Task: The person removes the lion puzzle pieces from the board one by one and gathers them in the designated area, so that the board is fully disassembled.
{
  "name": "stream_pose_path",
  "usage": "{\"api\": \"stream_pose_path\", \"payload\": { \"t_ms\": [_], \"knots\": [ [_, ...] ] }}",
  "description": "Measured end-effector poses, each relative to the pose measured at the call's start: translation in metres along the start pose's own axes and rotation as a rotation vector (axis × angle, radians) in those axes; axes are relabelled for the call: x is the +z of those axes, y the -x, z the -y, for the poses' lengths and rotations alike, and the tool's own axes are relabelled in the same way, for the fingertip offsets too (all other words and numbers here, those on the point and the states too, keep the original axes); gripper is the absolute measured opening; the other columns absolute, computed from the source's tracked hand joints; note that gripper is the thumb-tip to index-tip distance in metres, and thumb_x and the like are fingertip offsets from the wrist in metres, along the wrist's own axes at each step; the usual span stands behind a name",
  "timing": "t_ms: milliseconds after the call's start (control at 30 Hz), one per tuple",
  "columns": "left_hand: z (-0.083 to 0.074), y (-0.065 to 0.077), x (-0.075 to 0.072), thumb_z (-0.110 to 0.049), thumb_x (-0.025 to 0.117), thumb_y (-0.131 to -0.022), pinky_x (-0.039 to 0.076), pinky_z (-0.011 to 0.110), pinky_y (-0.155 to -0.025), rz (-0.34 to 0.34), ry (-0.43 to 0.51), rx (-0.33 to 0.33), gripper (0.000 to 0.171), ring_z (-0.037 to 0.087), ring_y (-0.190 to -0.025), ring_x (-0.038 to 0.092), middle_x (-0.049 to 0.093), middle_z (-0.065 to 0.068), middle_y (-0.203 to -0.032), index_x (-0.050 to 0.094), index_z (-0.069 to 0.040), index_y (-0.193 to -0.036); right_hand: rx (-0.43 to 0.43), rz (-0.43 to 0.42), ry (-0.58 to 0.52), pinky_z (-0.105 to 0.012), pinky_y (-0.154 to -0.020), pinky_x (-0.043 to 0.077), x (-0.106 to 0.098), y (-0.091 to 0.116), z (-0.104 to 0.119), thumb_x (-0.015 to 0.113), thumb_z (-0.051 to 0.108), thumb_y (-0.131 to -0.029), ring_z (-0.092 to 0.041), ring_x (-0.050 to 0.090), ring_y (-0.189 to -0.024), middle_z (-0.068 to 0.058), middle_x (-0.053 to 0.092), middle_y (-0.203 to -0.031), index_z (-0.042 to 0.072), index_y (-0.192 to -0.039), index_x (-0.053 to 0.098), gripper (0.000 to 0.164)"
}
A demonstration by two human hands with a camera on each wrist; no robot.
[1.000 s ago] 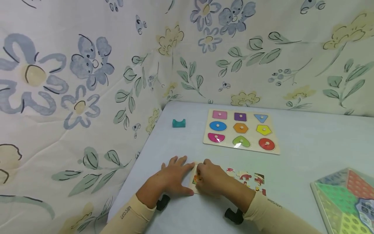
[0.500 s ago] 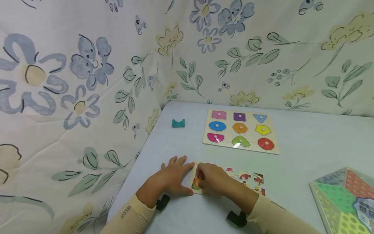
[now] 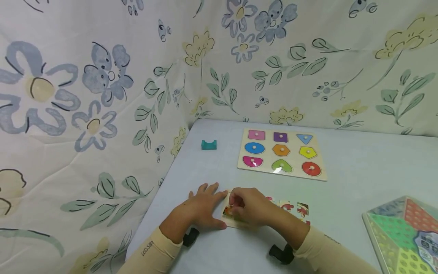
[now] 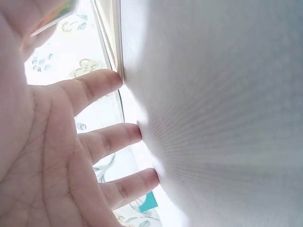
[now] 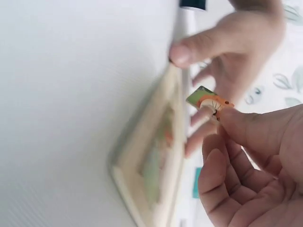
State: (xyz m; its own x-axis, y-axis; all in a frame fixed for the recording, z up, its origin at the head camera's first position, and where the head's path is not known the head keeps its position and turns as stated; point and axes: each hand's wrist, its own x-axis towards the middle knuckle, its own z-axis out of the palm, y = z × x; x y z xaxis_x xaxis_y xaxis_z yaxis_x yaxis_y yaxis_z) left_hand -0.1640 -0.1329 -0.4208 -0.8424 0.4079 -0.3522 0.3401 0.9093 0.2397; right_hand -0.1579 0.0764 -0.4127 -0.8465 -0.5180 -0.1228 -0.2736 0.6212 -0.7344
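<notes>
My left hand (image 3: 203, 211) lies with fingers spread at the left side of a small wooden puzzle tray (image 3: 232, 224). Its thumb and a fingertip touch the tray's edge, as the right wrist view also shows. Over the tray, my right hand (image 3: 253, 207) pinches a jigsaw piece (image 5: 210, 100) printed in green and orange between thumb and index finger. That piece is held above the tray, tilted. A blurred patch of coloured picture shows inside the tray, partly hidden by the right hand. Loose jigsaw pieces (image 3: 302, 209) lie to the right of the tray, some behind the right forearm.
Behind the tray lies a wooden shape board (image 3: 267, 171) with coloured knobbed shapes. A teal arch block (image 3: 209, 145) sits at the back left. A multicoloured board (image 3: 393, 228) with dimples stands at the right edge. Floral cloth (image 3: 137, 76) hangs behind and on the left.
My right hand has turned and shifted slightly right, bringing its thumb and the pinched jigsaw piece more into view. My left hand stays in place against the tray.
</notes>
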Motion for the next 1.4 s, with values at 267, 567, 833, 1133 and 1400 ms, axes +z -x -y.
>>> {"api": "stream_pose_path", "payload": {
  "t_ms": [267,567,833,1133,1400],
  "knots": [
    [-0.001,-0.002,0.002,-0.067,0.080,-0.075,0.027,0.078,-0.110,-0.006,-0.028,-0.003,0.098,0.043,-0.154,0.021,0.027,0.005,-0.168,0.039,-0.037,-0.158,0.070,-0.005,-0.029,-0.026,-0.061,0.056,-0.032,0.022,-0.005,0.076,0.015,-0.093,-0.015,0.062,-0.075,0.004,0.065,-0.082,0.019,-0.095,0.065,0.012],
    [-0.002,0.001,0.001,-0.063,0.082,-0.076,0.026,0.078,-0.111,-0.018,-0.014,0.002,0.097,0.043,-0.154,0.021,0.028,0.006,-0.168,0.040,-0.034,-0.158,0.197,0.034,-0.035,-0.028,-0.050,0.053,-0.045,0.060,-0.029,0.079,0.013,-0.090,-0.019,0.061,-0.063,-0.002,0.064,-0.077,0.017,-0.093,0.063,0.016],
    [-0.002,0.000,0.002,-0.064,0.081,-0.076,0.026,0.078,-0.111,-0.017,-0.018,0.005,0.097,0.043,-0.153,0.021,0.027,0.006,-0.168,0.039,-0.034,-0.158,0.189,-0.020,0.122,-0.024,-0.061,0.045,-0.028,0.076,-0.042,0.083,0.015,-0.085,-0.014,0.053,-0.073,0.007,0.058,-0.073,0.023,-0.085,0.066,0.019],
    [-0.002,-0.002,0.005,-0.065,0.081,-0.076,0.025,0.079,-0.110,-0.020,-0.008,0.009,0.097,0.043,-0.154,0.020,0.027,0.006,-0.168,0.039,-0.034,-0.158,0.263,-0.085,0.244,-0.027,-0.066,0.048,-0.011,0.073,-0.039,0.084,0.011,-0.082,-0.013,0.053,-0.075,0.008,0.067,-0.079,0.015,-0.088,0.078,0.009],
    [-0.003,-0.003,0.004,-0.064,0.082,-0.075,0.025,0.079,-0.111,-0.021,0.002,-0.007,0.097,0.043,-0.154,0.020,0.028,0.006,-0.168,0.040,-0.033,-0.157,0.190,-0.103,0.308,-0.029,-0.068,0.052,-0.007,0.075,-0.041,0.085,0.014,-0.082,-0.009,0.056,-0.075,0.008,0.073,-0.084,0.015,-0.087,0.079,0.008]
  ]
}}
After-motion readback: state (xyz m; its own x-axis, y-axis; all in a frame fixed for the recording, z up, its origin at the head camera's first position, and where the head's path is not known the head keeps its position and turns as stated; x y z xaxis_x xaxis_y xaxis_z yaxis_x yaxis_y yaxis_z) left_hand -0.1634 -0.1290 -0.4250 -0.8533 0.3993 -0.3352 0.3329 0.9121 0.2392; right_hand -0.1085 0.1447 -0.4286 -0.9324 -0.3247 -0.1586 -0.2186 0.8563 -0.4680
